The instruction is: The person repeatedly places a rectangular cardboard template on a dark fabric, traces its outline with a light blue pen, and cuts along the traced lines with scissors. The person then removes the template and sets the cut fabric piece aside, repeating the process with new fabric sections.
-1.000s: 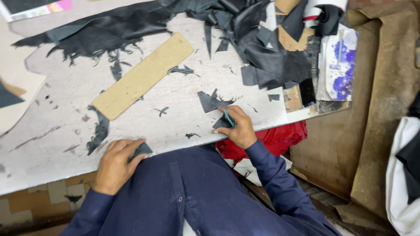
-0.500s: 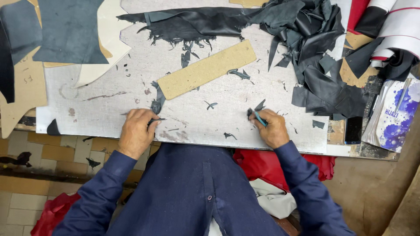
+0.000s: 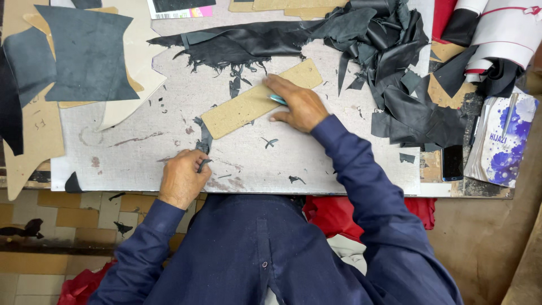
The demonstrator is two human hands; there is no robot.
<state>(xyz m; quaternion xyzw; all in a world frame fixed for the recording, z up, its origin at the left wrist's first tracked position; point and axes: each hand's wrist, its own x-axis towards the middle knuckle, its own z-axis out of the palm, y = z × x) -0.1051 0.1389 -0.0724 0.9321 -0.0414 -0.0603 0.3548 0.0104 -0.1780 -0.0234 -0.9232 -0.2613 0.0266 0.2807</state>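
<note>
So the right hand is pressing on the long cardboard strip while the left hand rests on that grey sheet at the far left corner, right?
Not quite. The right hand does press on the cardboard strip, but the left hand is nowhere near the grey sheet; it pinches a dark scrap at the table's near edge, as the head view shows.

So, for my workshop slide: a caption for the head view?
Right hand on a cardboard strip, left hand pinching a dark scrap.

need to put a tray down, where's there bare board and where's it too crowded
Bare board lies right of the tan cardboard strip, below the right hand, holding only small scraps. Another patch sits above the left hand. The black leather heap crowds the top right.
</note>
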